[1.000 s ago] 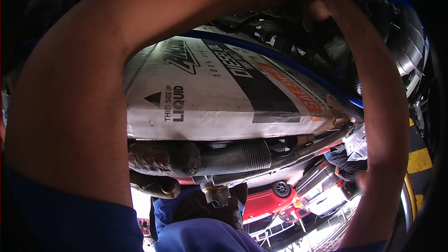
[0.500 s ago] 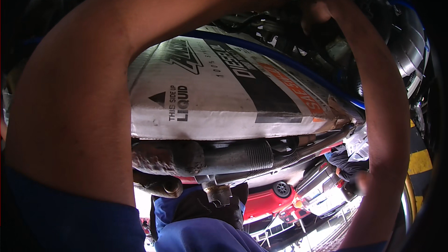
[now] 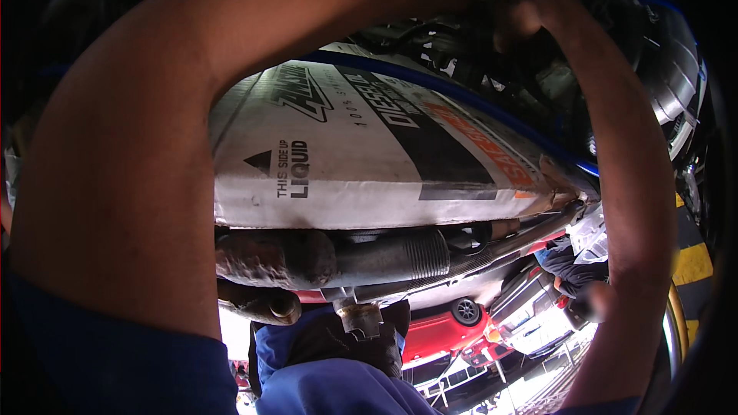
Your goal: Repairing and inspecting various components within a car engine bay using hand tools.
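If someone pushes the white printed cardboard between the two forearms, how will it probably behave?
The white printed cardboard would probably feel fairly stiff, as its broad panel holds its shape. It would likely bend first along the crease near its lower edge. Its scuffed, brown right corner looks weakened, so it may crumple there.

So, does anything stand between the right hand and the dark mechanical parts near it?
Nothing visible stands between the right hand and the dark mechanical parts, though shadow hides whether they touch. The blue line crosses lower in the picture.
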The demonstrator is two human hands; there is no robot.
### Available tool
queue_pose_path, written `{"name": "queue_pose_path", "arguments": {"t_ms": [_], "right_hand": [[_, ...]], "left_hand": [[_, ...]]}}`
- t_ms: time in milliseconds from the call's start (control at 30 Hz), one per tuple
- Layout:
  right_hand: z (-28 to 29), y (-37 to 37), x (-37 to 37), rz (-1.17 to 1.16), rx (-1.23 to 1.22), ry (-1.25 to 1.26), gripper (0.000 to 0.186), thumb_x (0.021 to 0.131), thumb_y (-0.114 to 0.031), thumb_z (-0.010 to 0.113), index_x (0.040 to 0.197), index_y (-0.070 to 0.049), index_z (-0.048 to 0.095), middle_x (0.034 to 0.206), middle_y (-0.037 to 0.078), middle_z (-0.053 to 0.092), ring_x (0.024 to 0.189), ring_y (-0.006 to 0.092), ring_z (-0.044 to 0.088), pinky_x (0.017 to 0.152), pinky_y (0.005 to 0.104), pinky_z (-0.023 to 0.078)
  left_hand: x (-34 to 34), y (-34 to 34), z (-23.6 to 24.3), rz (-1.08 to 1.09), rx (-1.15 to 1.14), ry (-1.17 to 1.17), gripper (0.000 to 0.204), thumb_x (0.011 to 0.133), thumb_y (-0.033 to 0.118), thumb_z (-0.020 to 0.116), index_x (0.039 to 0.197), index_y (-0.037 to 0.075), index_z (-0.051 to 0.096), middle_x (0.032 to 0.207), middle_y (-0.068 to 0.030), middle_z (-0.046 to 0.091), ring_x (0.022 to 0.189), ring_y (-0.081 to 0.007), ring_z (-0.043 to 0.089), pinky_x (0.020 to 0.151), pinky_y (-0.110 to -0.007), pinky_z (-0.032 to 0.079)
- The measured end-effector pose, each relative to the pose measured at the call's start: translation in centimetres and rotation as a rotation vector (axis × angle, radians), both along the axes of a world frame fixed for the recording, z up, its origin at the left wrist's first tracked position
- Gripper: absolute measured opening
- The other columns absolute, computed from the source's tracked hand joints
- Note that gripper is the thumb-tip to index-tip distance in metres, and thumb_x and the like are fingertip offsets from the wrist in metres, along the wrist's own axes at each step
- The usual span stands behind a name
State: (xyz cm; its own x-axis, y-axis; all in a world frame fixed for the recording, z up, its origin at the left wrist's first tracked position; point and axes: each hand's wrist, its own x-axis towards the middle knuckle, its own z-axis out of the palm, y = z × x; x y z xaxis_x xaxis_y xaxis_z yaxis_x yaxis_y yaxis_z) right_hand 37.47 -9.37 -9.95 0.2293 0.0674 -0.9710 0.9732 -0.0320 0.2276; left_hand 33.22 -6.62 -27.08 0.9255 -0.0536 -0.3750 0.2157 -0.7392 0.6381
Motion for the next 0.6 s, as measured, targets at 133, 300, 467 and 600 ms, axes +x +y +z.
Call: {"name": "queue_pose_path", "arguments": {"t_ms": [133, 300, 467, 600], "right_hand": [[-0.7, -0.1, 0.3, 0.124, -0.073, 0.02, 0.054, 0.078, -0.046, 0.081, 0.115, -0.007, 0.077, 0.12, 0.015, 0.074, 0.107, 0.0316, 0.072, 0.091, 0.043, 0.057], [-1.7, -2.1, 2.2, 0.133, -0.071, 0.009, 0.056, 0.079, -0.045, 0.082, 0.122, -0.01, 0.075, 0.125, 0.013, 0.072, 0.115, 0.0297, 0.069, 0.096, 0.0423, 0.055], [-0.2, -0.7, 0.8, 0.18, 0.091, 0.091, 0.053, 0.08, -0.048, 0.079, 0.115, -0.008, 0.077, 0.12, 0.015, 0.074, 0.109, 0.0311, 0.07, 0.09, 0.0423, 0.057], [4.2, -2.4, -0.6, 0.222, 0.145, 0.114, 0.026, 0.095, -0.023, 0.062, 0.113, -0.011, 0.076, 0.115, 0.014, 0.075, 0.097, 0.0314, 0.07, 0.081, 0.0421, 0.058]], "left_hand": [[-0.2, -0.3, -0.3, 0.003, -0.003, -0.028, 0.029, 0.095, 0.032, 0.063, 0.116, 0.016, 0.075, 0.103, -0.0052, 0.077, 0.092, -0.0221, 0.075, 0.08, -0.04, 0.058], [1.3, -1.7, -0.2, -0.002, -0.033, -0.074, 0.028, 0.095, 0.032, 0.063, 0.116, 0.019, 0.076, 0.103, -0.0042, 0.078, 0.092, -0.0223, 0.075, 0.083, -0.04, 0.058], [-0.2, 0.4, -2.6, 0.12, -0.15, -0.13, 0.026, 0.093, 0.027, 0.066, 0.113, 0.013, 0.074, 0.101, -0.01, 0.077, 0.092, -0.0255, 0.074, 0.083, -0.042, 0.058], [-1.4, -1.2, 1.3, 0.015, -0.215, -0.102, 0.025, 0.094, 0.026, 0.065, 0.112, 0.011, 0.073, 0.099, -0.0118, 0.076, 0.091, -0.027, 0.073, 0.081, -0.042, 0.057]]}}
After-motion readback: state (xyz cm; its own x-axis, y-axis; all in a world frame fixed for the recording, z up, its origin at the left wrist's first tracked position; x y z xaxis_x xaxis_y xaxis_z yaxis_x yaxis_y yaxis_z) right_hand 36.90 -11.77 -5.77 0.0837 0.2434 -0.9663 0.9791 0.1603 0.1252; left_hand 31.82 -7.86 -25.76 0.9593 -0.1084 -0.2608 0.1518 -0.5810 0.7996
